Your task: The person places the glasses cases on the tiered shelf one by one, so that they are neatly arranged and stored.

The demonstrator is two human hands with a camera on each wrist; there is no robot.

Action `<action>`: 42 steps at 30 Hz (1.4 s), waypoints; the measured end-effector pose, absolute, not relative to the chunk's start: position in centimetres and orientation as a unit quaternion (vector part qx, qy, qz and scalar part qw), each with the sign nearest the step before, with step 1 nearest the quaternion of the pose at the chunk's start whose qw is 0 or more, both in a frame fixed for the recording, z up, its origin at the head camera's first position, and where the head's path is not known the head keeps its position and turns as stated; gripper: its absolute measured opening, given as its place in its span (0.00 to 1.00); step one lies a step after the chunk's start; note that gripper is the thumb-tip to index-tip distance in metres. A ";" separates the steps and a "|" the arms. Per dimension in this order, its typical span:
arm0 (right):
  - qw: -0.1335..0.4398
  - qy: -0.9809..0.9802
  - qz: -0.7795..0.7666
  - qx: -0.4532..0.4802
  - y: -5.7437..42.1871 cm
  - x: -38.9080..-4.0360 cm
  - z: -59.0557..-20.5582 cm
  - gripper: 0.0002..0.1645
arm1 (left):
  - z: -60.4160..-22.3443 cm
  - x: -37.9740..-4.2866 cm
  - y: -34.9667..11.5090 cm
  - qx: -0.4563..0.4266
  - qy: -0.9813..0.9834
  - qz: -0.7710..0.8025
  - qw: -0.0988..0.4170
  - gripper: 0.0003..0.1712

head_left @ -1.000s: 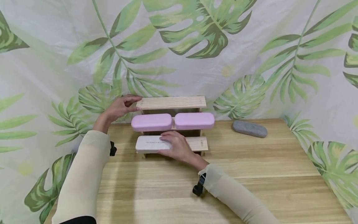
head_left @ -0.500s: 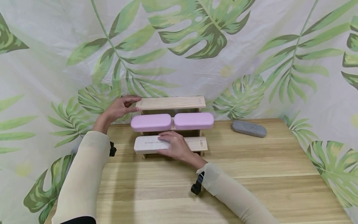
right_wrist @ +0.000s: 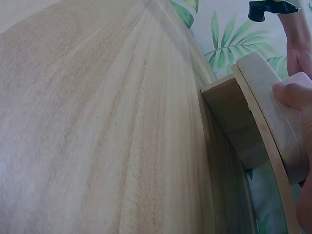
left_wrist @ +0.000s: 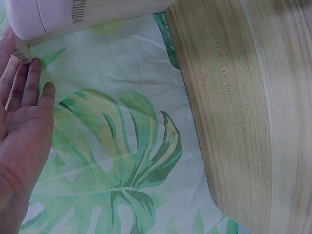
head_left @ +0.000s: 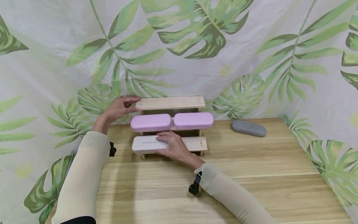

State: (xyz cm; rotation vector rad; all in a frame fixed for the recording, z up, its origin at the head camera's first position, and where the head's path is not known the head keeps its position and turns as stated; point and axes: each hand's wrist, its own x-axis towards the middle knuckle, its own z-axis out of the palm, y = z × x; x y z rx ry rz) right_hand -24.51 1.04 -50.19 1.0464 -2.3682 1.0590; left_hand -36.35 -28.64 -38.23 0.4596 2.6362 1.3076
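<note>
A three-tier wooden display rack [head_left: 170, 103] stands at the table's back. On its lowest step lies a white glasses case [head_left: 145, 145] with dark lettering. My right hand [head_left: 176, 148] grips this case's right end, thumb on the front side and fingers over the back. In the right wrist view the white case [right_wrist: 273, 107] lies along the step's board, thumb against its side. My left hand [head_left: 118, 109] holds the left end of the top board between thumb and fingers. Two lilac glasses cases, a left one [head_left: 151, 123] and a right one [head_left: 193, 120], sit side by side on the middle step.
A grey glasses case [head_left: 249, 128] lies on the wooden table [head_left: 251, 161], right of the rack. Behind the table hangs a leaf-printed cloth [head_left: 195, 74]. The table's left edge [left_wrist: 195, 131] shows in the left wrist view.
My right hand has slid the white case a little to the left along the lowest step, past the step's left end. My left hand has stayed at the top board.
</note>
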 end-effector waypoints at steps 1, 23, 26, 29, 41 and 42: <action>0.174 -0.834 0.373 0.369 1.0 -24.5 -50.2 0.33 | -38.2 -36.4 -28.6 0.155 0.882 0.437 0.081 0.33; 0.164 -0.838 0.375 0.361 0.2 -24.6 -50.3 0.33 | -38.2 -36.3 -28.5 0.151 0.889 0.424 0.080 0.32; 0.166 -0.837 0.375 0.363 0.2 -24.6 -50.3 0.32 | -38.2 -36.4 -28.6 0.153 0.885 0.432 0.077 0.32; 0.162 -0.840 0.372 0.360 0.2 -24.6 -50.2 0.32 | -38.2 -36.3 -28.6 0.154 0.884 0.435 0.075 0.32; 0.188 -0.842 0.341 0.373 0.5 -24.4 -50.0 0.29 | -38.3 -36.4 -28.7 0.155 0.885 0.432 0.076 0.33; 0.195 -0.841 0.336 0.376 0.5 -24.3 -50.0 0.29 | -38.3 -36.3 -28.7 0.154 0.885 0.432 0.075 0.33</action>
